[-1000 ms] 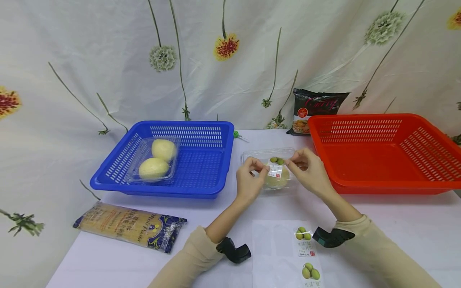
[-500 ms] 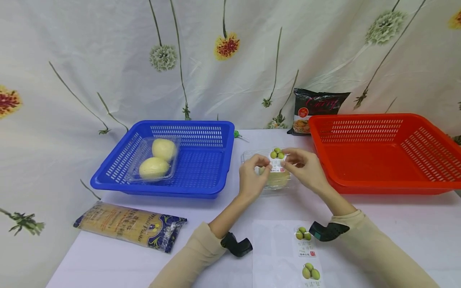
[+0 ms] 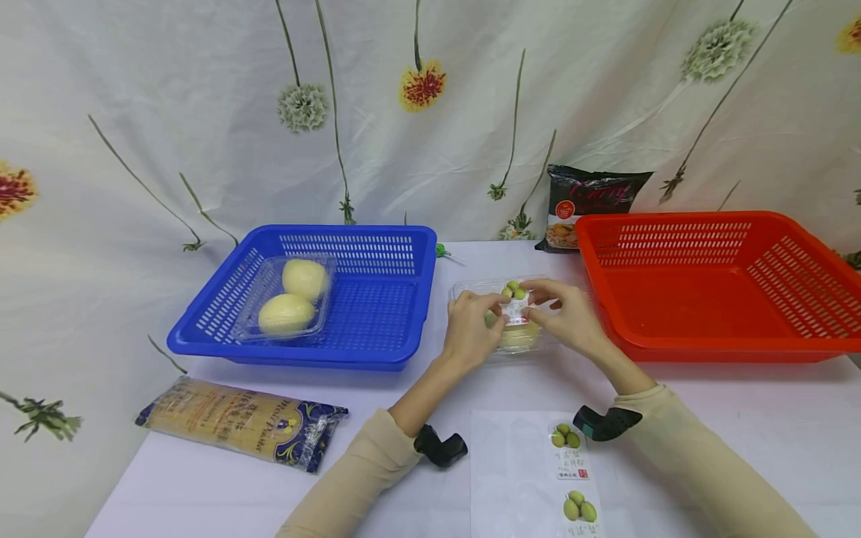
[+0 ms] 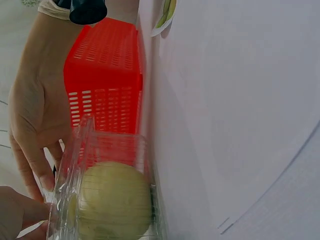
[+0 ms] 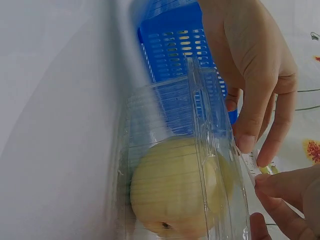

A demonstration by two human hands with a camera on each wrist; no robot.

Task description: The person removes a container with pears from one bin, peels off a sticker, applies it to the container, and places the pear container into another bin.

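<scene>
A small white label [image 3: 516, 311] with green fruit printed on it is just over the lid of a clear plastic box [image 3: 464, 288]. My left hand [image 3: 469, 329] pinches the label's left edge between thumb and forefinger. On its right edge, my right hand [image 3: 570, 317] does the same. Inside the closed box lies a round, pale yellow fruit [image 5: 167, 185], which looks like a pear. Both wrist views show the fingertips at the top of the lid. Whether the label touches the plastic is hard to tell.
A blue basket [image 3: 377, 357] at left holds another clear box [image 3: 249, 329] with two pale fruits. A red basket [image 3: 726, 345] stands at right, a black curry packet [image 3: 595, 202] behind it. Pasta [image 3: 235, 422] lies front left; a label sheet [image 3: 514, 471] lies in front.
The label, tilted a second ago, has been turned straighter and shifted slightly down over the lid. My left hand has moved a little up and right; both hands keep their pinch.
</scene>
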